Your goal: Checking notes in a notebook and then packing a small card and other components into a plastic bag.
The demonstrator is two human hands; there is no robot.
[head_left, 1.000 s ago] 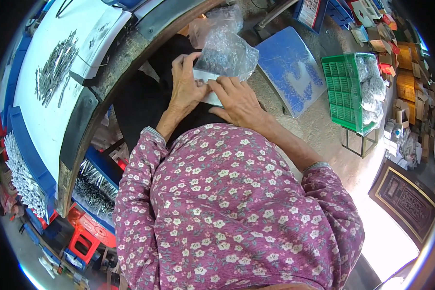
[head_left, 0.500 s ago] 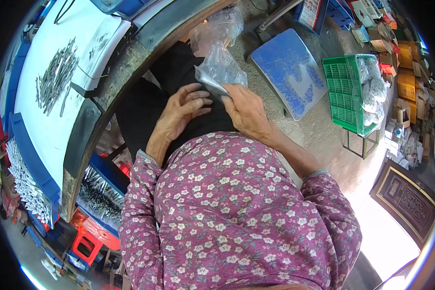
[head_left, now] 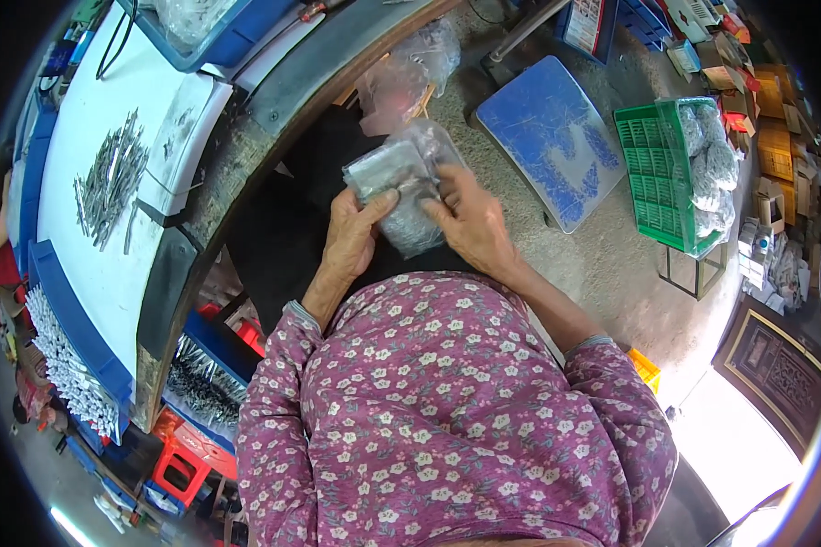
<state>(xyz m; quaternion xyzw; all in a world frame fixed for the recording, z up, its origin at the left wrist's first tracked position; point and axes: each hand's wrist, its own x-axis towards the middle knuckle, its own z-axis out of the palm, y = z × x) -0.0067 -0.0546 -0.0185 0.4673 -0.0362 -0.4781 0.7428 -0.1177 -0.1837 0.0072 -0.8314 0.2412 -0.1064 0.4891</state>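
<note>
Over my lap I hold clear plastic bags point(head_left: 394, 173) that look like a small stack or a folded bundle. My left hand point(head_left: 351, 232) grips their left edge, thumb on top. On the other side my right hand point(head_left: 476, 219) pinches the plastic between thumb and fingers. Whether anything lies inside the bags I cannot tell. To the left, a loose pile of thin metal rods like drill bits point(head_left: 111, 178) lies on the white tabletop point(head_left: 68, 264).
A blue-topped stool point(head_left: 556, 137) and a green crate point(head_left: 652, 173) of plastic-wrapped bundles stand to the right. At left are a blue bin point(head_left: 73, 319) of white sticks and a red stool point(head_left: 181, 469). The table's worn edge point(head_left: 237, 137) curves close by my left arm.
My left hand, loose and empty before, has taken hold of the plastic bags' left side. The bags have been brought nearer to me and spread flatter. The view has shifted slightly.
</note>
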